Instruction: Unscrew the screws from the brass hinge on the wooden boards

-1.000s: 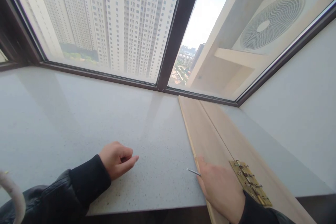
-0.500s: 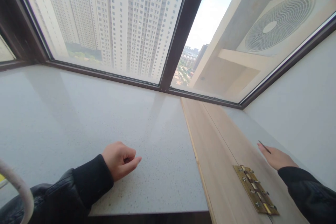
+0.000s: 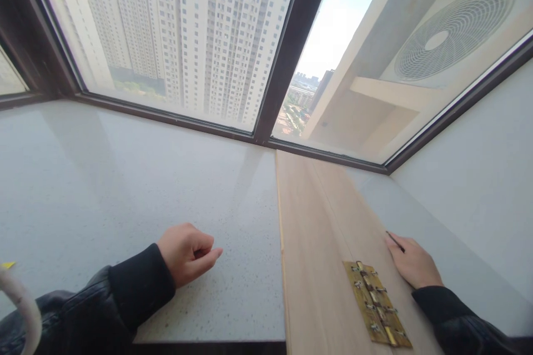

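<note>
Two pale wooden boards (image 3: 316, 244) lie side by side on the grey stone windowsill (image 3: 125, 188), joined near me by a brass hinge (image 3: 377, 304). My right hand (image 3: 412, 263) rests flat on the right board's outer edge, just right of the hinge, with a thin dark pin held between its fingers. My left hand (image 3: 187, 252) lies on the sill to the left of the boards, its fingers loosely curled with nothing visible in them.
A dark-framed window (image 3: 287, 50) runs along the back of the sill, with an air-conditioner fan unit (image 3: 453, 28) outside at the right. A white wall (image 3: 478, 177) borders the right side. A white curved object (image 3: 20, 305) shows at the lower left.
My right hand crossed from the boards' left edge to their right side with the pin. The boards have slid leftward on the sill. My left hand stayed put.
</note>
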Available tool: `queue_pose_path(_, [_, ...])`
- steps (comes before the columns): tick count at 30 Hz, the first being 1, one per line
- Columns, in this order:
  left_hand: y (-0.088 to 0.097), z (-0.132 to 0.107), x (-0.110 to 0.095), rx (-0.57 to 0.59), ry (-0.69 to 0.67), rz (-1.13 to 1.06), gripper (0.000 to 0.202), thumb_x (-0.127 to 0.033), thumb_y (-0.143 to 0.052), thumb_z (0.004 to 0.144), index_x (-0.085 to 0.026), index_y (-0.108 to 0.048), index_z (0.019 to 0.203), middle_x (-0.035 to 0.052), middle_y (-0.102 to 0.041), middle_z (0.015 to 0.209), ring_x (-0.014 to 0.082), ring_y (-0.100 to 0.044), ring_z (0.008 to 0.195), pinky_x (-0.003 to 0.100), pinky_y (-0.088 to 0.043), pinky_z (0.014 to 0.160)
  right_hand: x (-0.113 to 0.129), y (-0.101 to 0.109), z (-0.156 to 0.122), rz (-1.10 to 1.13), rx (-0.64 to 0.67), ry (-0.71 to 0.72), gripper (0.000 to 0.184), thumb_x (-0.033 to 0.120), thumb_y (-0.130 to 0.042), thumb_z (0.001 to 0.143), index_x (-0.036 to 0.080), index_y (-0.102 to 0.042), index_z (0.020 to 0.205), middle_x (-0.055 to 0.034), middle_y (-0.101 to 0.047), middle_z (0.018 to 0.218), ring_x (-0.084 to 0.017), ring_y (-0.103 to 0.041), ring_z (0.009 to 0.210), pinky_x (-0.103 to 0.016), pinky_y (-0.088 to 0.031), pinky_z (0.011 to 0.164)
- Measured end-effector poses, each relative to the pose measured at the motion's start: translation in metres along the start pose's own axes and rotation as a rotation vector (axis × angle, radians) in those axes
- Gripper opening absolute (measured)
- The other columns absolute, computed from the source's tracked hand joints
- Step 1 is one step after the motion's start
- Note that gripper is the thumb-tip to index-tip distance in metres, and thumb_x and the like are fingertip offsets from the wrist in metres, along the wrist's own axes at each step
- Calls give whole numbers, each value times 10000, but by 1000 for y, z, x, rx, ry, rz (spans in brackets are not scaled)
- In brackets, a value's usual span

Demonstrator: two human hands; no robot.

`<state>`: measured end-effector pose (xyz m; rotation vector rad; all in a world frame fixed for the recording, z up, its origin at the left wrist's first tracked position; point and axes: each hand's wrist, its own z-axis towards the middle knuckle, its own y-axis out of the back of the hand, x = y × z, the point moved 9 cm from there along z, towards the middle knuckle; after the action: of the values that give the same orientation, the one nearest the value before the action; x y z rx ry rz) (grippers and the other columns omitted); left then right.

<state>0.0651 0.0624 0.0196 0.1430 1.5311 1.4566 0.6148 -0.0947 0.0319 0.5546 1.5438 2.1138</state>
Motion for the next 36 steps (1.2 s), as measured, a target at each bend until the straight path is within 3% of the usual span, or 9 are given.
queue_pose_path(8, [0, 0, 0, -34, -25, -52, 447, -381, -414, 921, -192, -220, 564, -59, -180, 527, 94, -171, 511, 289, -166, 540, 133, -2, -31, 111, 138, 57, 298, 354, -577, 1006, 156, -621, 1224, -102, -630, 1241, -243, -615, 1140, -481, -513, 987])
queue_pose_path(13, [8, -1, -1, -13, 54, 14, 449, -441, -445, 916, -186, -309, 571, -56, -275, 531, 93, -247, 520, 273, -196, 565, 193, -2, -45, 122, 213, 45, 355, 401, -557, 1012, 168, -597, 1277, -100, -635, 1213, -236, -632, 1088, -474, -527, 957])
queue_pose_path(16, [18, -1, 2, -42, 128, 99, 401, -430, -464, 906, -186, -358, 605, -46, -358, 567, 105, -319, 544, 270, -233, 590, 208, 3, -46, 107, 235, 5, 368, 418, -554, 1010, 178, -592, 1286, -105, -621, 1243, -242, -625, 1096, -479, -528, 950])
queue_pose_path(22, [26, 6, 7, -52, 134, 111, 360, -418, -401, 938, -192, -382, 658, -12, -444, 674, 137, -408, 605, 279, -306, 627, 216, 16, -48, 65, 268, -42, 355, 417, -548, 1012, 181, -594, 1273, -105, -617, 1243, -232, -625, 1076, -459, -535, 933])
queue_pose_path(36, [49, 13, 34, -175, 136, 162, 371, -421, -440, 910, -204, -346, 624, -15, -416, 642, 133, -383, 588, 274, -315, 622, 248, 27, -55, 10, 345, -36, 304, 404, -580, 998, 159, -626, 1172, -95, -625, 1193, -213, -634, 1017, -418, -557, 874])
